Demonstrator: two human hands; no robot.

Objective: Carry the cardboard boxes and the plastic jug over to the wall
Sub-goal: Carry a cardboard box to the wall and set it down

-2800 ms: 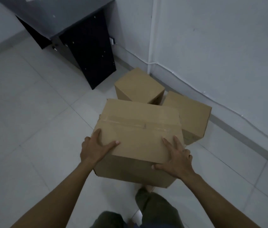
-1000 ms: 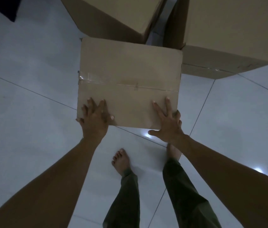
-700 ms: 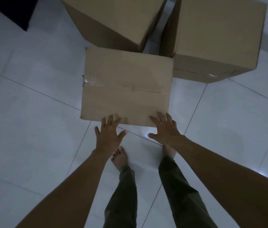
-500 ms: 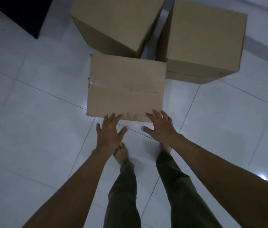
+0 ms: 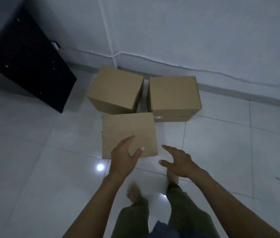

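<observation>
Left grip (image 5: 123, 160), right grip (image 5: 178, 163) splayed by front box (image 5: 127, 129) edge.

A square brown cardboard box (image 5: 129, 133) sits on the white tile floor (image 5: 32, 152). Behind it, by the white wall (image 5: 204, 31), stand two more — the left box (image 5: 115, 88) and the right box (image 5: 173, 95). The left hand (image 5: 123, 160) is spread over the first box's near edge. The right hand (image 5: 178, 162) is spread just beside it — holding nothing.
</observation>
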